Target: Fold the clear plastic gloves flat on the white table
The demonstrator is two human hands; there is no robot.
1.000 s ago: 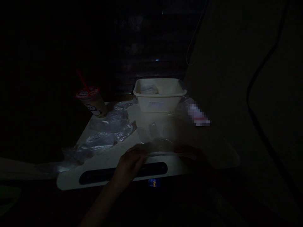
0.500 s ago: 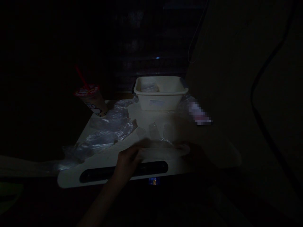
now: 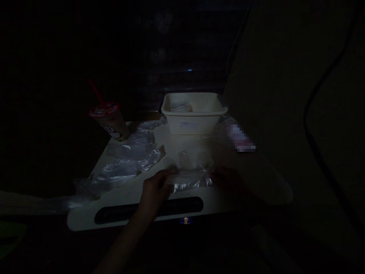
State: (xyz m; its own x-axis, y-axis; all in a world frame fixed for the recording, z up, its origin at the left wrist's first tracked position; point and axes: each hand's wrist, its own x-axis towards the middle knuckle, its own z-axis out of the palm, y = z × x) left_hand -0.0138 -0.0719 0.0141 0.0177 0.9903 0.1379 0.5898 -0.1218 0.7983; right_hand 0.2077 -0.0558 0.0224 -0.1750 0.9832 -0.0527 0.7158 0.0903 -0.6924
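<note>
In dim light, a clear plastic bag [image 3: 189,180] is stretched between my two hands above the front of the white table [image 3: 228,198]. My left hand [image 3: 155,188] pinches its left end between thumb and fingers. Its right end is held by my right hand [image 3: 226,177], which is dark and hard to make out. Just beyond the bag, small clear plastic pieces [image 3: 184,158] lie on the tabletop. Crumpled clear plastic [image 3: 125,167] spreads along the table's left side.
A cream bin [image 3: 194,123] with clear packets [image 3: 180,105] inside stands at the back. At the back left is a cup [image 3: 114,127] with a red lid and straw. A blurred-out item [image 3: 241,137] lies right of the bin. A dark slot [image 3: 148,209] runs along the front edge.
The plastic between my hands has risen slightly, and its shiny lower edge now shows. My right hand has moved a little and its fingers appear nearer the bag's right end.
</note>
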